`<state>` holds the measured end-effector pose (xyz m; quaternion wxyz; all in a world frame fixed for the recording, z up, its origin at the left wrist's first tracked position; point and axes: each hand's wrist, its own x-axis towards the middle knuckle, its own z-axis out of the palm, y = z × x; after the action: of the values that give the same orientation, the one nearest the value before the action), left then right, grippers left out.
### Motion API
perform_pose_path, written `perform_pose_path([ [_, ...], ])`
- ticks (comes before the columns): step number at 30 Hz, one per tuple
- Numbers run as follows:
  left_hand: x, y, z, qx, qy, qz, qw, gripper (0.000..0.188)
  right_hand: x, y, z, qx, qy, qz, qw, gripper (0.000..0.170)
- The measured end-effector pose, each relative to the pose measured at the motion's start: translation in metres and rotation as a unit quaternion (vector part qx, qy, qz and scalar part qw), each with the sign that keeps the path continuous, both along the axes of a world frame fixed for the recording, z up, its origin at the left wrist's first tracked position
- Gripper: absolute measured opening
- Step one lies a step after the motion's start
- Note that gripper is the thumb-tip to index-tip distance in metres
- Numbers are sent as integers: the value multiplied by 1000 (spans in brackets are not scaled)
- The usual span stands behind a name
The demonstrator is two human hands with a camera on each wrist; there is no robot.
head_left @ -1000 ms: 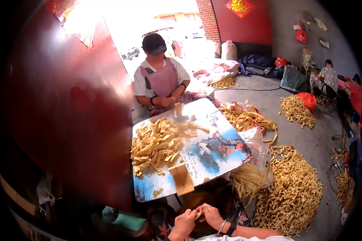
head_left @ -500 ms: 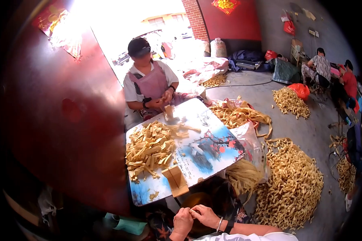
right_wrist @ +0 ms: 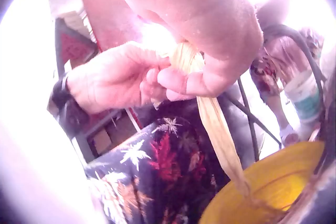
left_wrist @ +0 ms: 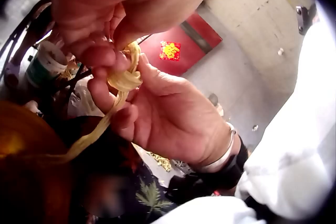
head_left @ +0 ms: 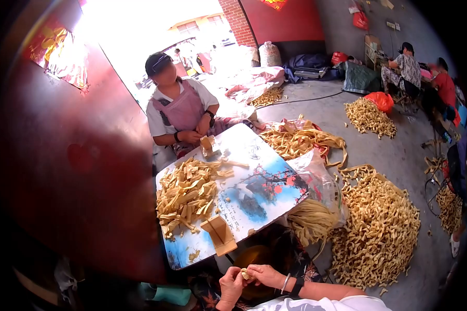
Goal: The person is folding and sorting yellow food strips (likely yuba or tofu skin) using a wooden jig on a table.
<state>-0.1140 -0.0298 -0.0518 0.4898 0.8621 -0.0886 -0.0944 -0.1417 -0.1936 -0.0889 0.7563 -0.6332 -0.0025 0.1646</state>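
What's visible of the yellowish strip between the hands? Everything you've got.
The strip is pale yellow, long, flat and ribbon-like, with lengthwise creases. It looks pliable; the exact material can't be told. Its upper part is bunched into a looped, knot-like wad, partly hidden by the fingers; whether it's tied is unclear. The left hand and right hand both grip that wad. A single tail slants down from it toward a yellow bowl; whether they touch is unclear.

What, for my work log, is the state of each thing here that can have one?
Strip: folded at one end, tail hanging
Left grip: holding the strip
Right grip: holding the strip
Table: upright, partly covered
Near wooden block: unheld, on table
Tabletop pile: loosely heaped
Large floor pile: loosely heaped
Red floor bag: crumpled
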Motion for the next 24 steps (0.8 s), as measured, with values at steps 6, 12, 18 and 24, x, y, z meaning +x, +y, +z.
perform_pose_path([
  [6,-13,-14,1,-59,25,-32,997,17,-8,-3,9,-85,-98,-55,990,24],
  [12,-7,-6,3,72,-210,-39,974,8,-10,-10,16,-291,-196,-70,934,25],
  [18,10,12,13,-300,231,53,924,13,-5,-16,20,-207,-191,-119,952,18],
  [24,2,-6,7,-431,284,21,856,27,-3,8,35,-280,-282,-183,899,10],
])
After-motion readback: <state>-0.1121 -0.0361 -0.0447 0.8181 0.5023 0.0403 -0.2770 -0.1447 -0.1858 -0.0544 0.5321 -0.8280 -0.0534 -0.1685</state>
